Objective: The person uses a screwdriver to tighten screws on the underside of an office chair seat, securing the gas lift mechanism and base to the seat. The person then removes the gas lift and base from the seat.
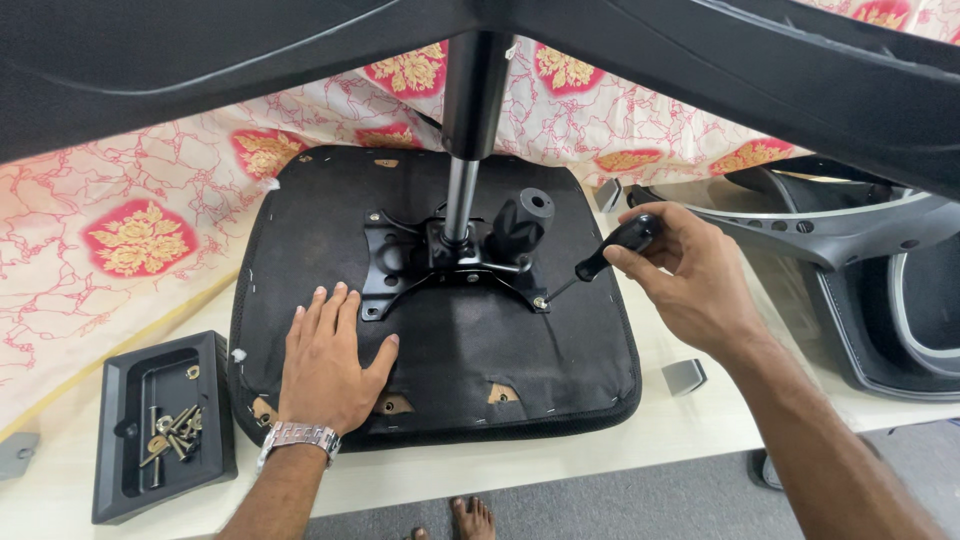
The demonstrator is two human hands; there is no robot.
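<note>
Black-handled screwdriver (610, 252), tip on a screw at the metal mounting plate (440, 265), upturned chair seat (440, 330) on the table (560, 450).
Your right hand (685, 275) grips the handle, fingers curled tight; your left hand (328, 365) lies flat on the seat, fingers spread. Tray of bolts (160, 425) sits left.

You are working over a pale tabletop (560, 450). Lying on it are the upturned black seat cushion (440, 400), a black plastic tray (120, 440) holding loose bolts at your left, a small grey clip (684, 376) at your right, and a dark curved chair shell (880, 300) beyond that.
</note>
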